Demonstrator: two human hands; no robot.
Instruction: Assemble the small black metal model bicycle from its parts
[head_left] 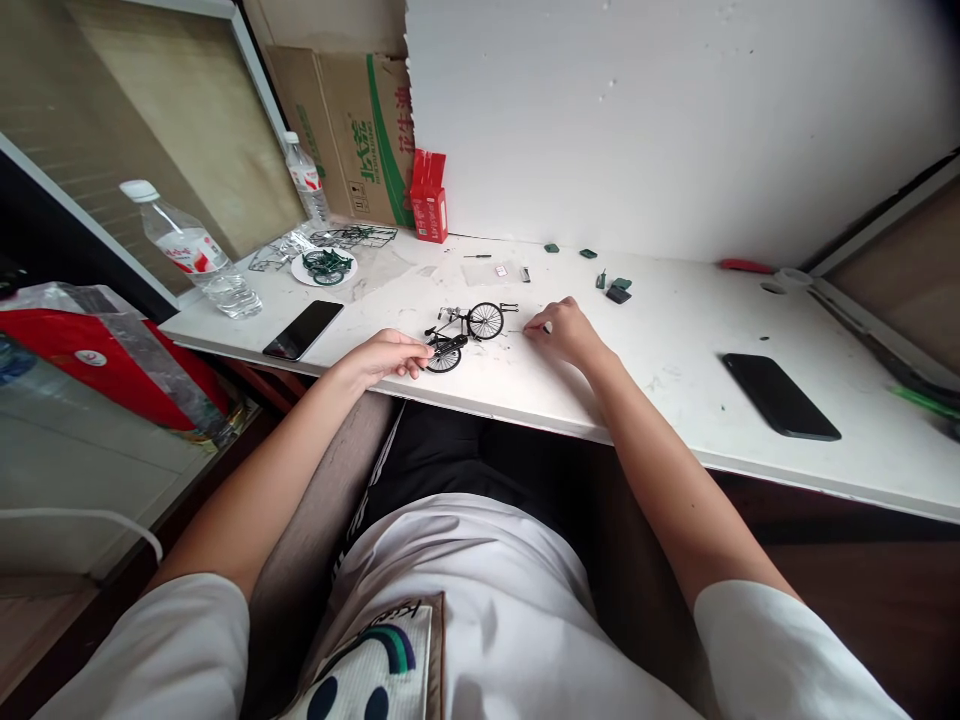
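A small black model bicycle (452, 341) lies on the white table (652, 330), near its front edge. My left hand (391, 357) is closed on the bicycle's left end, by one wheel, with thumb and fingers pinched together. To the right of the bicycle, my right hand (559, 330) rests at the tabletop with thumb and index fingertips pressed together; anything between them is too small to make out. Thin dark parts (509, 307) lie beside the right-hand wheel, and tiny bits are scattered between it and my right hand.
A phone (304, 330) lies left, another phone (781, 396) right. Behind are a plate (298, 268) with green parts, water bottles (199, 255), a red box (429, 205), a cardboard box (356, 140), a clear bag (484, 273) and dark green pieces (619, 291).
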